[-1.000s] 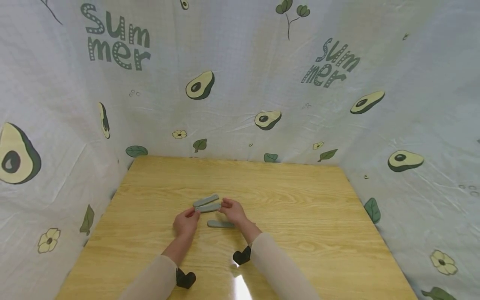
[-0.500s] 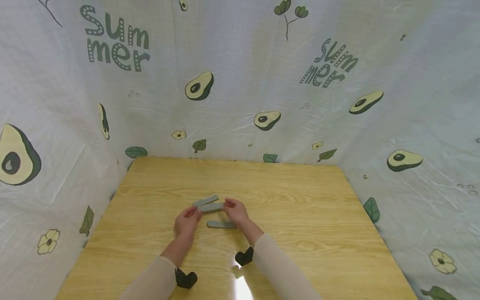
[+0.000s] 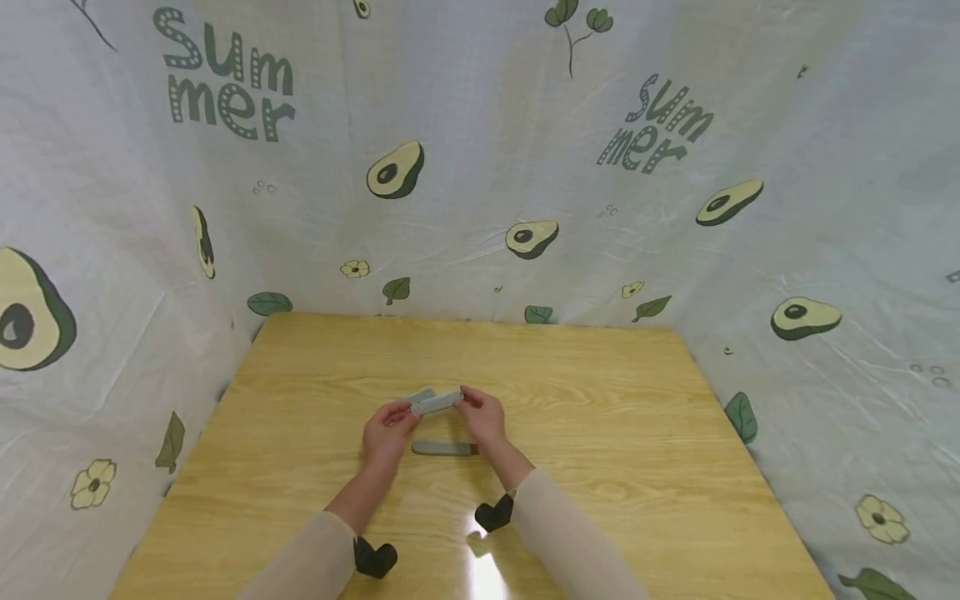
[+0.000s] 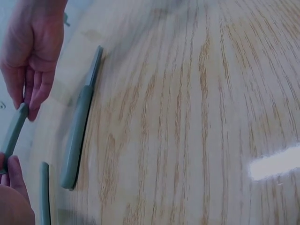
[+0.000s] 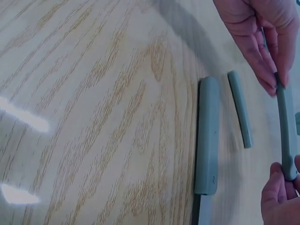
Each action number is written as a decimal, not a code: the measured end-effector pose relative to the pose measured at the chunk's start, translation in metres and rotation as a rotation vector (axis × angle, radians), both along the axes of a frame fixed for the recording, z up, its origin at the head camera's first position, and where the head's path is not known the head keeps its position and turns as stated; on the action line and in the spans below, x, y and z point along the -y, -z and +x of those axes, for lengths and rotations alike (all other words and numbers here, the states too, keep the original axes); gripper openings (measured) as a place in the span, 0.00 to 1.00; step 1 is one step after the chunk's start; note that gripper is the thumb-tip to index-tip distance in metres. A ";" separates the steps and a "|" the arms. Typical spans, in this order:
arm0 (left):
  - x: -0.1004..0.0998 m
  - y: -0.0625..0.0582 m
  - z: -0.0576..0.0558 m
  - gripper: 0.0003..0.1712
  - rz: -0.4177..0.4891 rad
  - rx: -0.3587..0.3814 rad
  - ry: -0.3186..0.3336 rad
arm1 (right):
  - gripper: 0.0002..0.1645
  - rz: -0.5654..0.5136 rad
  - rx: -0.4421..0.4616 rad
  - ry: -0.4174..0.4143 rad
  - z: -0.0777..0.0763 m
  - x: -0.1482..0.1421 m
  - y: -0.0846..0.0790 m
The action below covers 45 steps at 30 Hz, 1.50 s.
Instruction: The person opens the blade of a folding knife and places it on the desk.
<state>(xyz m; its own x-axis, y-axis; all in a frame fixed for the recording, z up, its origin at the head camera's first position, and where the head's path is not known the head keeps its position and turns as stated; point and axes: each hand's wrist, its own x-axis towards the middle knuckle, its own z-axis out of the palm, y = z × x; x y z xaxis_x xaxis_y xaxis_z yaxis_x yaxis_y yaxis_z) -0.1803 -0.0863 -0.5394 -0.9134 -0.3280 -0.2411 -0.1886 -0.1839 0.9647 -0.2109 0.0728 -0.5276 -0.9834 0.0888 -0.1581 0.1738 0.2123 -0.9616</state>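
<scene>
My left hand point(image 3: 387, 431) and right hand point(image 3: 483, 417) pinch opposite ends of a slim grey-green bar point(image 3: 438, 403), raised off the tabletop and slanting up to the right. It has rounded ends; its exact kind is unclear. Nearer me lies a knife point(image 3: 441, 448) with a grey-green handle. In the head view the right hand and forearm cover its blade point(image 4: 95, 65), which shows in the left wrist view. A second grey-green strip point(image 5: 240, 108) lies on the table behind the held bar; the left fingers and bar partly hide it in the head view.
The wooden table point(image 3: 600, 433) has a bright light reflection near its front edge. A pale curtain point(image 3: 465, 108) printed with avocados surrounds the table at the back and both sides. Black heart-shaped pieces point(image 3: 375, 557) sit at both sleeve cuffs.
Both hands have raised the bar off the table and shifted it slightly right and away from me, tilting its right end up. The knife and the other strip stay put.
</scene>
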 end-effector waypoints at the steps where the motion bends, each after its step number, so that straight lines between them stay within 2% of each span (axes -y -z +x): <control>1: -0.001 -0.001 0.000 0.19 -0.002 0.001 0.006 | 0.22 0.001 -0.007 0.001 0.000 -0.001 -0.001; 7: -0.001 -0.008 0.003 0.19 -0.068 0.009 0.045 | 0.24 -0.003 -0.032 -0.040 0.002 -0.005 -0.004; 14: -0.003 -0.007 0.006 0.10 -0.038 -0.080 0.079 | 0.25 -0.033 -0.043 -0.068 0.002 -0.008 -0.007; 19: -0.007 -0.009 0.002 0.15 -0.089 -0.014 0.112 | 0.27 -0.053 -0.069 -0.079 0.004 -0.009 -0.015; 22: -0.008 -0.011 0.001 0.16 -0.097 -0.002 0.141 | 0.28 -0.054 -0.080 -0.074 0.005 -0.009 -0.015; 26: -0.011 -0.012 0.001 0.16 -0.121 -0.027 0.172 | 0.32 -0.059 -0.098 -0.091 0.004 -0.009 -0.008; 32: -0.018 -0.014 0.002 0.18 -0.160 -0.107 0.222 | 0.37 -0.114 -0.074 -0.110 0.008 -0.001 -0.017; 39: -0.026 -0.020 0.007 0.20 -0.199 -0.146 0.200 | 0.32 -0.190 -0.073 -0.147 0.016 0.010 -0.034; 45: -0.026 -0.024 0.010 0.21 -0.198 -0.140 0.207 | 0.31 -0.209 -0.056 -0.175 0.014 0.010 -0.036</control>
